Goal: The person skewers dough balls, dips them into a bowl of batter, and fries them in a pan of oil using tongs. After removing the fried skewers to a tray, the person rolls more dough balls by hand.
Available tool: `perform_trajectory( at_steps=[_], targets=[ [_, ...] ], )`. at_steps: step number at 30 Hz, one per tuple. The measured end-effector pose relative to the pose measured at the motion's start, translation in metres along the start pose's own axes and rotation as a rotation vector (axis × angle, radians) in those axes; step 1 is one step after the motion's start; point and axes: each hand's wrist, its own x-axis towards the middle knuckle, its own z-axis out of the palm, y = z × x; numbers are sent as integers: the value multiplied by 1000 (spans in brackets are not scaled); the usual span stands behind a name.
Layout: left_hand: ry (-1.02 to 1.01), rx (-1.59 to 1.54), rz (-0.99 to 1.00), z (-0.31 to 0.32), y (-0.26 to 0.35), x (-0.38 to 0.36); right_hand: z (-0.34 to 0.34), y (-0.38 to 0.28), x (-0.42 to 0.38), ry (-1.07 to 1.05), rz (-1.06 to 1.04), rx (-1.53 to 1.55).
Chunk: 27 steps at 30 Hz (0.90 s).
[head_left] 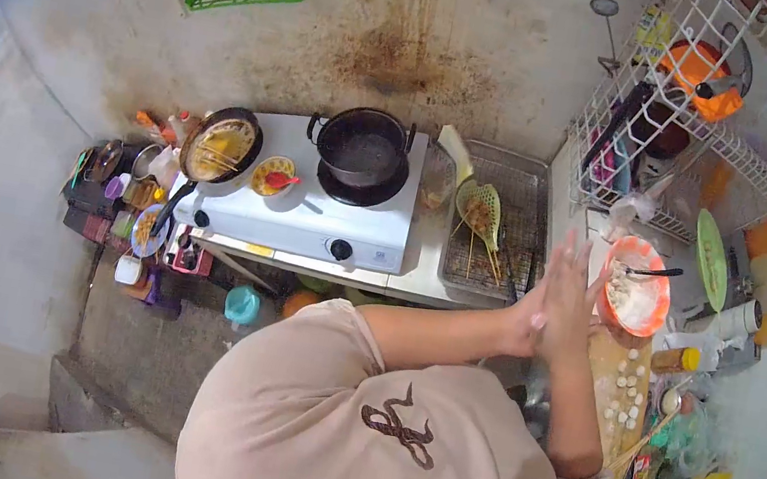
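My left hand (522, 328) and my right hand (566, 301) are pressed palm to palm, with the fingers stretched out and pointing up. Whatever lies between the palms, if anything, is hidden. Just right of them stands an orange and white bowl (658, 306) holding white floury dough (633, 304). A dark-handled spoon (659, 273) rests across it. Below the bowl, several small white dough balls (625, 383) sit spaced out on a wooden board (605, 363), beside my right forearm.
A white gas stove (295, 225) carries a black pot (358, 146), a frying pan (222, 145) and a small bowl with a red spoon (280, 181). A green strainer (484, 214) with skewers lies on a wire-rack tray (528, 177). A white wire rack (615, 126) stands back right.
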Motion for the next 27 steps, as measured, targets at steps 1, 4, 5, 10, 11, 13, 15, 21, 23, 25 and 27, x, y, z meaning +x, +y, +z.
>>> perform_trajectory(
  at_steps=[1,4,5,10,11,13,15,21,23,25,27],
  targets=[
    [1,-29,-22,0,3,-2,0,-7,2,-73,14,-230],
    [32,-312,-176,-25,9,0,-3,-16,1,-89,-36,-349],
    [107,-414,-263,-33,15,0,-1,-16,-7,39,-109,2],
    [42,-162,-211,-12,-10,11,6,10,-28,119,135,286],
    [-23,-203,-310,-19,-19,15,8,14,-31,110,188,310],
    [-58,-127,-418,-28,-35,14,2,12,-35,144,201,327],
    [-175,-43,-465,-34,-40,22,-5,2,-43,25,153,112],
    [-259,-38,-649,-33,-79,42,-24,33,-93,152,532,182],
    [-199,-77,-704,-30,-97,41,-33,27,-93,23,573,108],
    [-155,-91,-744,-27,-107,43,-41,27,-98,27,563,91],
    [-128,-122,-777,-24,-114,46,-31,30,-115,259,697,229]
  ],
)
